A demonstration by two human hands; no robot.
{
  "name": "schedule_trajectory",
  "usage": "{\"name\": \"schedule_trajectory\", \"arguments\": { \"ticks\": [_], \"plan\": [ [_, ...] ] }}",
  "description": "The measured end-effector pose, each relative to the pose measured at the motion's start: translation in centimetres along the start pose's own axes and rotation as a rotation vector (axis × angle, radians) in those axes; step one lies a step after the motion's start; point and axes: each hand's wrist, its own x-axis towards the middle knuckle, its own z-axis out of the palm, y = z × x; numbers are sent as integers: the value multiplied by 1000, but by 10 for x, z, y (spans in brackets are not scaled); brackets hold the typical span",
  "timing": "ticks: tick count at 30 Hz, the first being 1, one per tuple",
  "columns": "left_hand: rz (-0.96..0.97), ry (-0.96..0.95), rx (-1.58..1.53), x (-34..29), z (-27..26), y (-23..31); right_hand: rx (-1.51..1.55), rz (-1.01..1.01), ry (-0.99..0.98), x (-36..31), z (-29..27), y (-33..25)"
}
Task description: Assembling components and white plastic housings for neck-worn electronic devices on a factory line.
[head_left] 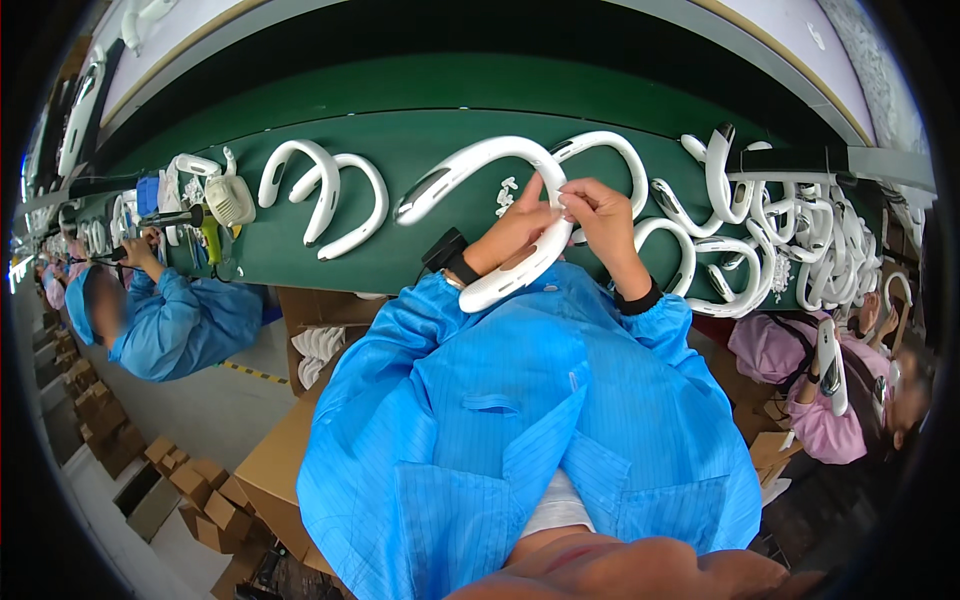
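Observation:
A white curved neck fan (500, 160) is held up in front of my chest, over the table's near edge. My left hand (517, 228) is closed around its band from the inner side. At the bend, my right hand (600, 213) has thumb and fingertips pinched together against the band; whatever may be between them is hidden. Several small white pieces (506, 196) lie on the green table just beyond my left hand. Behind my right hand, another white neck fan (615, 150) rests on the table.
Two neck fans (325, 190) lie to the left on the green table (420, 130). Many more (820, 240) are heaped at the right. A green-handled tool (211, 238) is at the far left. Co-workers sit on both sides, one in blue (190, 325), one in pink (835, 420).

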Motion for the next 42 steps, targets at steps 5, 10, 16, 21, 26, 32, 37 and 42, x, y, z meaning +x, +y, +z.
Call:
{"name": "schedule_trajectory", "arguments": {
  "ticks": [5, 10, 16, 21, 26, 32, 37, 42],
  "plan": [
    [85, 42, 318, 3, -10, 1, -133, -378, 74, -3, 7, 11],
    [121, 56, 252, 5, -13, 2, -39, -260, 112, -8, 6, 15],
    [191, 106, 371, -4, 20, 18, -51, -309, 205, -9, 3, 5],
    [105, 209, 311, 2, 21, 12, -43, -204, 305, -11, -1, 3],
    [110, 208, 256, 16, -6, -11, -18, -145, 334, -17, -6, 3],
    [157, 90, 217, 24, 38, -3, 29, -167, 426, -26, -9, -2],
    [134, 39, 296, 25, 47, -6, 59, -271, 559, -28, -12, -5],
    [161, 118, 476, 21, 49, -3, -28, -350, 606, -27, -18, -1]
  ]
}}
